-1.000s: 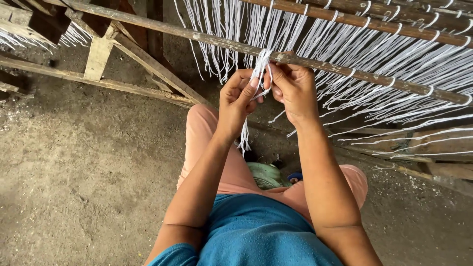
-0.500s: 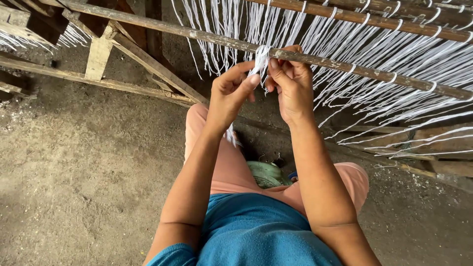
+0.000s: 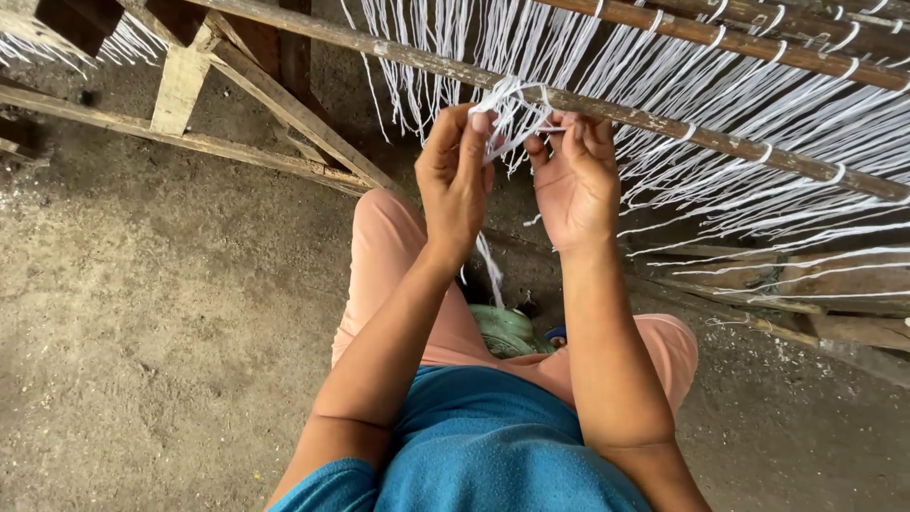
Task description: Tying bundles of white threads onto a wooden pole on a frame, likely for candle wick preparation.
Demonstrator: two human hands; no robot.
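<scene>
at the far left, a pale wooden brace and slanting beams of the frame stand over the rough dirt floor. moving right, the left hand is raised at the front wooden rod, thumb and fingertips pinched shut on a small bunch of white cords right where they loop over the rod. a loose tail of the same cords hangs down below the left wrist, towards a greenish bundle lying between the person's knees in pink trousers.

just beside it, the right hand faces the left, its fingertips closed on the other side of the same bunch; the two hands are close together but not touching, with the cords stretched between them.

further right, many more white strands run in a slanted sheet from the front rod up to a second rod behind it, each tied on with a small loop.

the cords look light, soft and limp, with no stiffness of their own, so they probably slip and tangle easily. they seem best taken in a fingertip pinch near the rod, where the tension keeps them separate, rather than by the dangling ends.
</scene>
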